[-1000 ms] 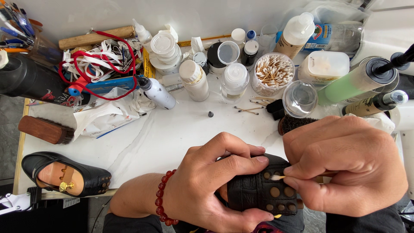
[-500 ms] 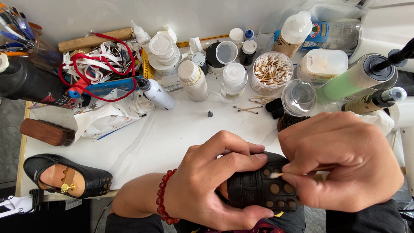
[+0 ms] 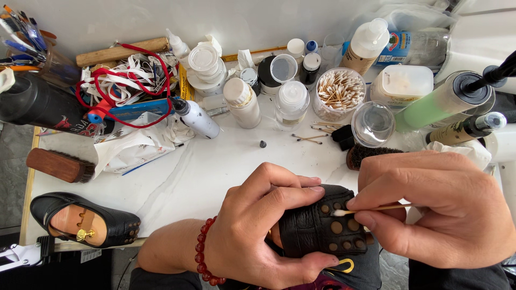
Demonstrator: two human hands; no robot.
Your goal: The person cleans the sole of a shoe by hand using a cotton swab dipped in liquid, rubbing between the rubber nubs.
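Note:
My left hand point(image 3: 258, 225) wraps around a black leather shoe point(image 3: 322, 228) turned sole-up, its sole dotted with round tan studs. A red bead bracelet point(image 3: 207, 249) sits on that wrist. My right hand point(image 3: 435, 209) pinches a cotton swab point(image 3: 371, 209) by its wooden stick, and the white tip touches the sole near its upper edge. The matching black shoe point(image 3: 86, 223) with a tan lining and a gold buckle lies at the table's near left corner.
The white table point(image 3: 204, 172) is crowded along the back: a cup of cotton swabs point(image 3: 339, 92), white bottles point(image 3: 242, 102), a glass jar point(image 3: 373, 124), a green bottle point(image 3: 438, 102), red cord point(image 3: 115, 88), a brown brush point(image 3: 59, 165), a black bottle point(image 3: 37, 104).
The swab tip has slid a little up and left across the sole. My left hand keeps the same grip on the shoe.

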